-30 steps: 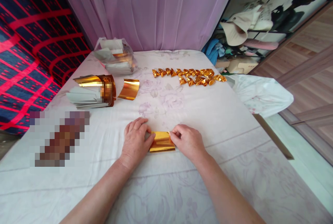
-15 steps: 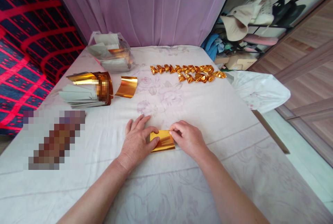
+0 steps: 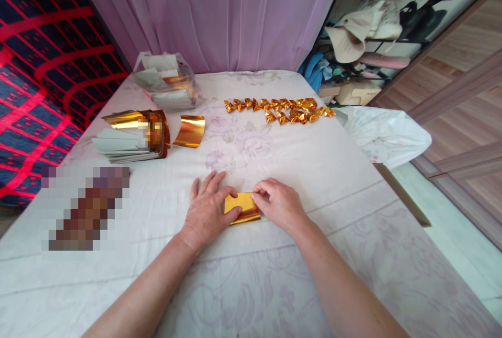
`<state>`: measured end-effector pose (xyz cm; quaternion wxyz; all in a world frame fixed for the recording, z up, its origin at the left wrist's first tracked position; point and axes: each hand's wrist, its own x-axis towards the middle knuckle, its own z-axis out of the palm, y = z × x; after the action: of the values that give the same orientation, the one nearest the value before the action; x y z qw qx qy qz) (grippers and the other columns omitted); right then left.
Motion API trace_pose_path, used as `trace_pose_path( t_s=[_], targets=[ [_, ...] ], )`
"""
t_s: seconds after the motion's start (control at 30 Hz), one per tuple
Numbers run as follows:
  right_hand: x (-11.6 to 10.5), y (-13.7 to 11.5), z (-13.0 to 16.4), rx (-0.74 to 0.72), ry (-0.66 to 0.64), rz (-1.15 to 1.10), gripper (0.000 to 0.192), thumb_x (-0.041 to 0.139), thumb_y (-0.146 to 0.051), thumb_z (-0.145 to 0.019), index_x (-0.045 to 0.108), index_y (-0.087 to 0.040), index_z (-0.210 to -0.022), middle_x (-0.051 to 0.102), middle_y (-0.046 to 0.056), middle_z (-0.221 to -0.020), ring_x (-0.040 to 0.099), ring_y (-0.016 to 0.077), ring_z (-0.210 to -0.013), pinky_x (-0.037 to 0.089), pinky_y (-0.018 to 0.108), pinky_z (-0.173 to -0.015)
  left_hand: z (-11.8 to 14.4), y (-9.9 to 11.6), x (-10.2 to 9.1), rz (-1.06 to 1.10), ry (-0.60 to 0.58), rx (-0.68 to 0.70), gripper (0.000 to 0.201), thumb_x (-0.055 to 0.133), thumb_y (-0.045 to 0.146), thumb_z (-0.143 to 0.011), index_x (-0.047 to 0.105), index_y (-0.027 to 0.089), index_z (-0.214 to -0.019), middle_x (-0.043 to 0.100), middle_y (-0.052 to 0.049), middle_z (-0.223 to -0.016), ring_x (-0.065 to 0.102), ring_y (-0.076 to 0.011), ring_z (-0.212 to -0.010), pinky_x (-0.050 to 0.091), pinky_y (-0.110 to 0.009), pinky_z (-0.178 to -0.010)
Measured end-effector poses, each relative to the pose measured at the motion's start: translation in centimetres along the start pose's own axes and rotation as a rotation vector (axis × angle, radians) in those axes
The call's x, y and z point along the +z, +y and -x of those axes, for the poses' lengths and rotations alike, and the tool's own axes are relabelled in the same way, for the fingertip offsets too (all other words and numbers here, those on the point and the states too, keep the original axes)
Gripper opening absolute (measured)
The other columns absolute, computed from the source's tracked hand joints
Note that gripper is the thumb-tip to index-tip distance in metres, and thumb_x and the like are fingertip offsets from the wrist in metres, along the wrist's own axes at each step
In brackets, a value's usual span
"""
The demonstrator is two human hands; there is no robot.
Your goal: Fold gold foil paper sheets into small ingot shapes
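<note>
Hands: our left hand (image 3: pixel 207 210) lies flat, fingers spread, thumb pressing the left end of the gold sheet (image 3: pixel 242 207); our right hand (image 3: pixel 276 204) is curled narrow, fingertips (image 3: pixel 257 196) pinching the sheet's upper right edge.
Head view, sheet: 1 folded gold foil paper, flat on the cloth (image 3: pixel 314 170), between our 2 hands and touching both.
Handling: we judge it very light, thin and slick; it should crease sharply and keep the crease, and it may skate on the cloth unless 1 hand pins it. It looks easy to crumple or tear at a fold.
Hold: we would take it at edges and corners with fingertips, keeping a flat thumb on the body while the other hand works the fold line.
Head view, far side: folded pieces (image 3: pixel 280 110) lie in a rough row, well apart from our hands.
Head view, left: loose sheet (image 3: pixel 191 131) curls upward, just beside the stack (image 3: pixel 131 136) of silver-backed foil.
Head view, back left: clear bag (image 3: pixel 167 84) holds more sheets, near the curtain (image 3: pixel 219 13).
</note>
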<state>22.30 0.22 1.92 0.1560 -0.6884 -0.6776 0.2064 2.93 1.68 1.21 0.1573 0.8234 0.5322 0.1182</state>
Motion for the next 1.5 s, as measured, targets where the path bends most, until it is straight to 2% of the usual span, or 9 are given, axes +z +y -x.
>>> trace_pose_path(
  t_s=[0.27,0.53,0.63,0.77,0.9,1.0,1.13,1.33,1.5],
  targets=[
    [0.0,-1.4,0.7,0.062,-0.014,0.142,0.016,0.063,-0.040,-0.085,0.065,-0.026,-0.093,0.064,0.000,-0.094,0.059,0.0143,-0.071,0.035,0.027,-0.063,0.0,0.0,0.0,-0.001,0.009,0.014,0.021,0.071,0.033,-0.077,0.067,0.029,-0.098,0.046,-0.008,-0.149,0.033,-0.0329,-0.143,0.017,-0.062,-0.114],
    [0.1,-0.7,0.7,0.053,-0.023,0.089,0.023,0.069,-0.024,-0.080,0.061,-0.025,-0.101,0.064,-0.001,-0.099,0.061,0.0137,-0.077,0.038,0.026,-0.067,0.0,0.0,0.0,-0.012,-0.006,0.008,0.021,0.070,0.034,-0.078,0.067,0.029,-0.099,0.046,-0.009,-0.149,0.033,-0.0310,-0.143,0.016,-0.061,-0.115],
    [-0.2,-0.3,0.8,-0.037,0.025,0.053,0.016,0.066,-0.015,-0.080,0.062,-0.024,-0.093,0.063,-0.001,-0.096,0.059,0.0113,-0.072,0.039,0.024,-0.067,0.0,0.0,-0.1,-0.012,-0.008,0.007,0.021,0.071,0.034,-0.078,0.067,0.029,-0.098,0.046,-0.009,-0.149,0.032,-0.0313,-0.143,0.016,-0.062,-0.115],
    [-0.7,-0.6,0.9,-0.285,0.097,-0.075,0.016,0.056,-0.008,-0.084,0.065,-0.022,-0.084,0.065,0.000,-0.090,0.061,0.0131,-0.082,0.042,0.024,-0.075,0.0,0.0,0.0,-0.005,-0.005,0.007,0.022,0.071,0.034,-0.077,0.067,0.029,-0.098,0.046,-0.008,-0.149,0.033,-0.0318,-0.143,0.015,-0.062,-0.115],
    [-0.4,-1.3,1.3,-0.444,-0.046,-0.103,0.018,0.056,-0.011,-0.087,0.068,-0.022,-0.079,0.069,-0.001,-0.080,0.061,0.0133,-0.077,0.041,0.024,-0.071,0.0,0.0,0.0,-0.005,0.006,0.011,0.021,0.070,0.036,-0.079,0.068,0.029,-0.099,0.047,-0.010,-0.149,0.033,-0.0324,-0.143,0.016,-0.062,-0.115],
    [0.0,-1.3,1.9,-0.420,-0.104,-0.025,0.019,0.059,-0.012,-0.086,0.068,-0.022,-0.072,0.069,-0.002,-0.076,0.061,0.0137,-0.076,0.040,0.025,-0.069,0.0,0.0,0.0,-0.012,0.011,0.018,0.023,0.070,0.037,-0.079,0.067,0.028,-0.100,0.047,-0.010,-0.148,0.033,-0.0326,-0.142,0.017,-0.062,-0.114],
    [0.3,-0.8,2.6,-0.349,-0.083,-0.005,0.015,0.062,-0.012,-0.083,0.068,-0.022,-0.074,0.069,-0.002,-0.080,0.061,0.0144,-0.081,0.041,0.025,-0.073,0.0,0.0,0.0,-0.012,0.015,0.024,0.023,0.070,0.036,-0.079,0.067,0.029,-0.100,0.048,-0.009,-0.147,0.033,-0.0320,-0.142,0.017,-0.062,-0.114],
    [0.6,-0.6,3.7,-0.331,-0.026,0.027,0.016,0.058,-0.009,-0.082,0.064,-0.022,-0.074,0.065,0.000,-0.080,0.059,0.0154,-0.082,0.042,0.026,-0.074,0.1,0.0,0.2,-0.008,0.022,0.028,0.023,0.069,0.037,-0.079,0.067,0.029,-0.100,0.048,-0.009,-0.147,0.034,-0.0323,-0.142,0.017,-0.062,-0.115],
    [1.1,-1.3,4.1,-0.251,0.007,0.083,0.015,0.059,-0.018,-0.086,0.062,-0.021,-0.072,0.065,0.001,-0.078,0.059,0.0161,-0.080,0.040,0.027,-0.072,0.1,0.0,0.0,-0.021,0.018,0.032,0.023,0.069,0.038,-0.080,0.067,0.029,-0.100,0.048,-0.009,-0.148,0.035,-0.0326,-0.141,0.018,-0.063,-0.114]
  ],
)
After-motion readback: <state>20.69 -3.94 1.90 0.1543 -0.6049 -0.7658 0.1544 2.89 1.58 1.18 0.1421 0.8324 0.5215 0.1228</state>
